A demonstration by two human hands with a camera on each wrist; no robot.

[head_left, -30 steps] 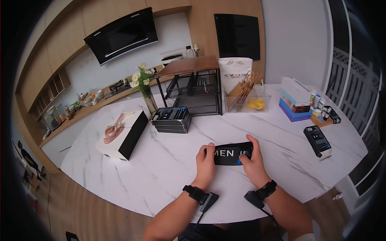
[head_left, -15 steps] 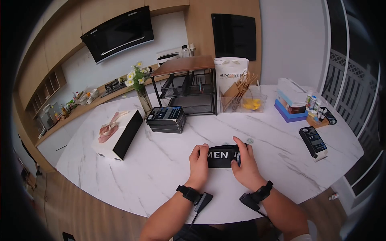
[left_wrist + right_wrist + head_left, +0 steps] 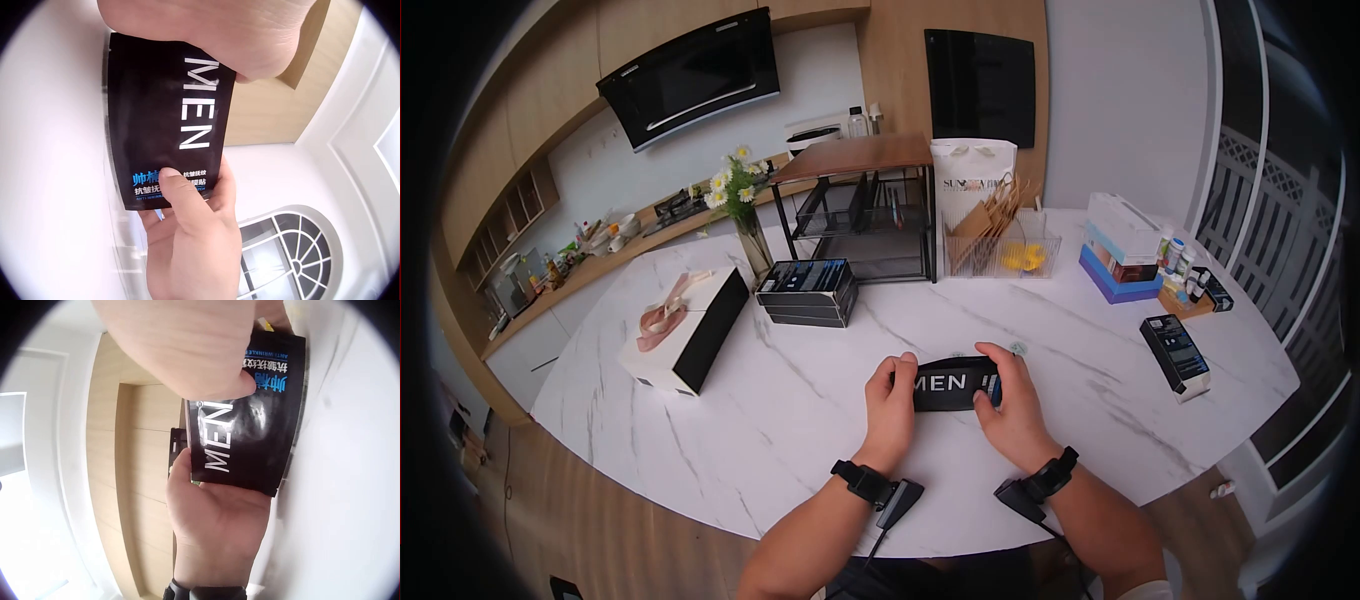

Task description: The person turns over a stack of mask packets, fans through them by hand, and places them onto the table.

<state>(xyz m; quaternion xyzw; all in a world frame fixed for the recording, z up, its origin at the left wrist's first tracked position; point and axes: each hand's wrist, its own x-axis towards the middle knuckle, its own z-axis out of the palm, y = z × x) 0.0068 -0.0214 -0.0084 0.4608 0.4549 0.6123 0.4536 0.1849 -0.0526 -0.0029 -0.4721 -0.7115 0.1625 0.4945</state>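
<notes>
Both hands hold a flat black packet [image 3: 943,384] by its two ends, its white "MEN" lettering facing up towards the head camera. At its left end is my left hand [image 3: 890,412], gripping the edge beside the "M". My right hand [image 3: 1012,415] pinches the other end, with the thumb [image 3: 181,190] on the front over blue and white print and the fingers behind. In the right wrist view the packet [image 3: 262,440] looks slightly bowed and shiny. Its back is hidden in the head view.
A stack of black boxes [image 3: 808,295] and a white gift box with a pink ribbon [image 3: 685,330] stand on the left of the marble table [image 3: 780,440]. One black box [image 3: 1175,355] lies at right. Behind are a shelf rack [image 3: 860,215] and a clear bin [image 3: 1000,255].
The packet and both hands sit a little further left in the view, as does the whole scene. My hands are slightly closer together, and both still hold the packet.
</notes>
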